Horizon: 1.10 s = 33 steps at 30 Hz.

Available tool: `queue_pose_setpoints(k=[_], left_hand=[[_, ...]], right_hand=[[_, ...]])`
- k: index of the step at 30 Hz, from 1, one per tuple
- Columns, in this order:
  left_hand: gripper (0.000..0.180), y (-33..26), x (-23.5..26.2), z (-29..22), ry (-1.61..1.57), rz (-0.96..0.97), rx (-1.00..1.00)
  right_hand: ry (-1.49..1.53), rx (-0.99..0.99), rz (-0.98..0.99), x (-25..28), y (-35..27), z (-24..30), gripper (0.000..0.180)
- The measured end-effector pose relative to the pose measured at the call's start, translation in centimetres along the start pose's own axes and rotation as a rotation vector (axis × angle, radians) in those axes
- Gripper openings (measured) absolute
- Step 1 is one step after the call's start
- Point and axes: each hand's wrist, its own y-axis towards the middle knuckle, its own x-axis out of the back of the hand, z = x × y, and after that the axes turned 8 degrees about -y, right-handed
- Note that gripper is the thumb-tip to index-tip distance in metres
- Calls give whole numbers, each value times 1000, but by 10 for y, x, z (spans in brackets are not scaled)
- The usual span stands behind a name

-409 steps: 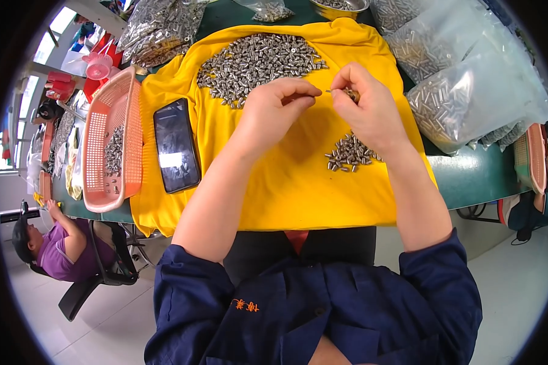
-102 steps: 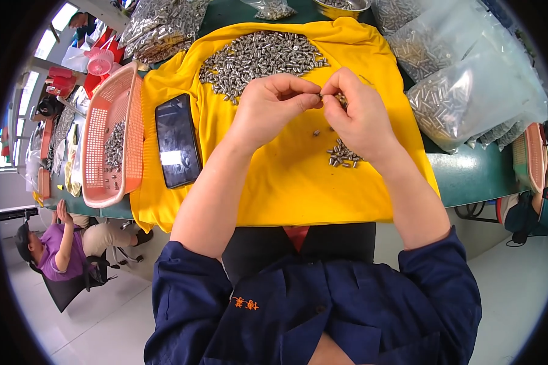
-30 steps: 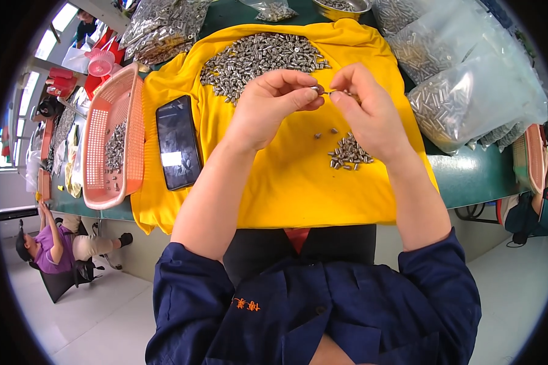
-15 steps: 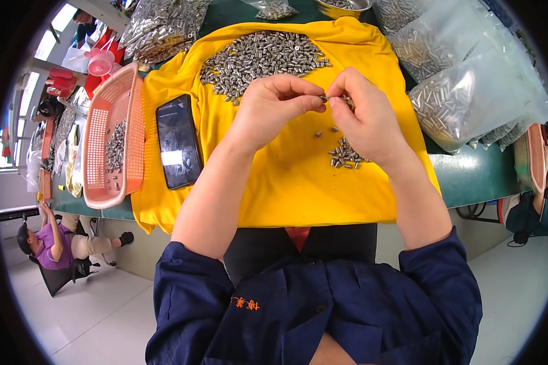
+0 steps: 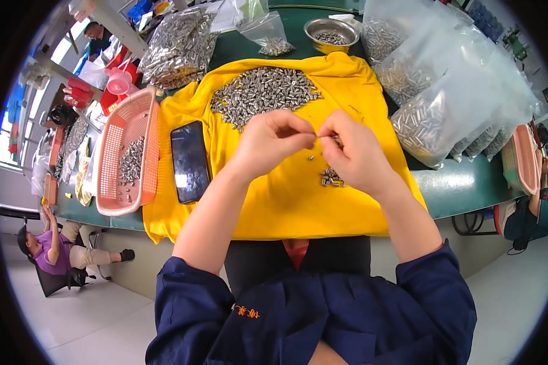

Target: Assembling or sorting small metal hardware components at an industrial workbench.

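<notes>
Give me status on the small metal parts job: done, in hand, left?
Done, it seems: a small heap on the yellow cloth by the right hand, and some parts in the pink basket. In hand: left hand and right hand pinch one tiny part together. Left: the big pile and the full clear bags.

Bright, even daylight (window far left), fisheye-bent, dark-rimmed edges.
</notes>
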Motion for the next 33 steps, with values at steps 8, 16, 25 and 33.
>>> queue_pose_setpoints(k=[8,16,25,33], left_hand=[[13,17,-2,-15,589,34,82],[35,202,-11,-39,992,-103,-407],[25,133,32,-48,1086,-213,-258],[22,-10,-6,15,680,-24,-223]], right_hand=[[10,-240,-396,59,-80,-29,5],[-27,-328,-424,37,-130,-55,7],[46,-333,-448,38,-130,-55,5],[50,-381,-483,38,-127,-53,2]])
